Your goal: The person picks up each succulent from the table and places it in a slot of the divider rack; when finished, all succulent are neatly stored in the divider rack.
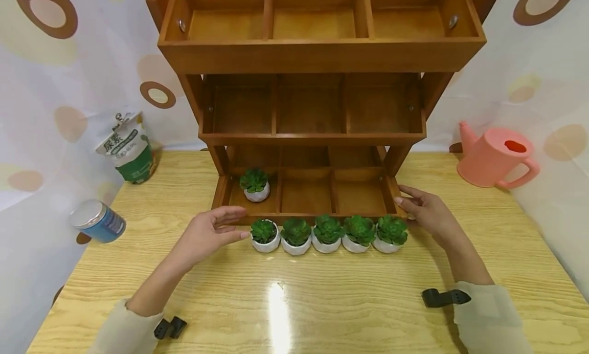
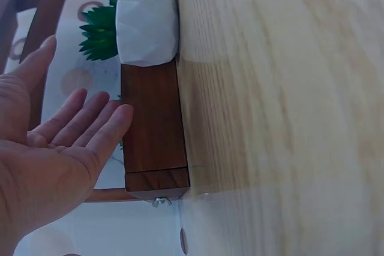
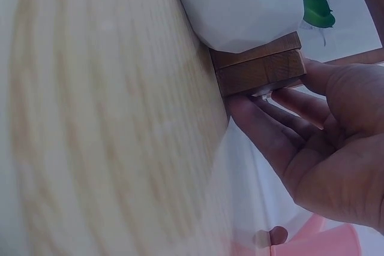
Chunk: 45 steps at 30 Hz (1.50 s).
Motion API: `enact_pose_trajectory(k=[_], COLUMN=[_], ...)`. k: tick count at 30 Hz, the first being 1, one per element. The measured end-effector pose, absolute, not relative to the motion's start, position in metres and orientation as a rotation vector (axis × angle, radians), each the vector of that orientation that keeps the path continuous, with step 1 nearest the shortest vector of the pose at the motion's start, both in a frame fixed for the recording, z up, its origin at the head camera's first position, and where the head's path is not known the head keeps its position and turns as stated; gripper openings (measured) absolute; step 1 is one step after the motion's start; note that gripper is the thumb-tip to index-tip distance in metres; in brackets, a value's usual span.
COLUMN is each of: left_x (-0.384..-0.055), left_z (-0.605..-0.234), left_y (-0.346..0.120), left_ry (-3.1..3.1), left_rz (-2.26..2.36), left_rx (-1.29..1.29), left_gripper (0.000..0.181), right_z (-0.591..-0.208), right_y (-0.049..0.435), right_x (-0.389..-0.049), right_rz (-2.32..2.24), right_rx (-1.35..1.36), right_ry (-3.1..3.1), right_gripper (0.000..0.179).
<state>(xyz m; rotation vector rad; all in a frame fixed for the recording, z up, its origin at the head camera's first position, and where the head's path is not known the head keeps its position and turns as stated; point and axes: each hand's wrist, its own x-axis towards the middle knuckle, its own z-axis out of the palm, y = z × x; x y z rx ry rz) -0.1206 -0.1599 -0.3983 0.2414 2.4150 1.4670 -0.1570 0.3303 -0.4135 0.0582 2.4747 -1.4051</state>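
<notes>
In the head view, several potted succulents in white faceted pots stand in a row before the wooden shelf (image 1: 322,56); the leftmost is this succulent (image 1: 264,232). Another succulent (image 1: 255,182) sits in the bottom tier's left compartment. My left hand (image 1: 209,234) hovers by the shelf's front left corner, fingers extended and holding nothing, near the leftmost white pot (image 2: 147,28). At the bottom tier's right end, my right hand (image 1: 427,213) touches the wooden side (image 3: 261,73) with thumb and fingertips, close to the rightmost succulent (image 1: 391,232).
A pink watering can (image 1: 494,159) stands at the right back of the table (image 1: 349,303). At the left are a white-and-green pouch (image 1: 133,157) with a clip and a blue can (image 1: 103,226). The shelf's upper tiers overhang the bottom one.
</notes>
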Motion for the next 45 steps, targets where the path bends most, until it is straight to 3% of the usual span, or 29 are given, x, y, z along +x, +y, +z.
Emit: enact_pose_trajectory(k=[14, 45], left_x=[-0.123, -0.120], left_z=[-0.414, -0.416], left_y=[-0.150, -0.130], left_ry=[2.372, 2.586], left_rz=[1.293, 1.148], left_rx=[0.375, 0.309], left_gripper=[0.069, 0.067], right_z=[-0.413, -0.414], right_y=[0.331, 0.332], right_x=[-0.157, -0.157], right_rz=[-1.396, -1.377], right_rx=[0.058, 0.051], right_ry=[2.477, 2.487], right_gripper=[0.069, 0.069])
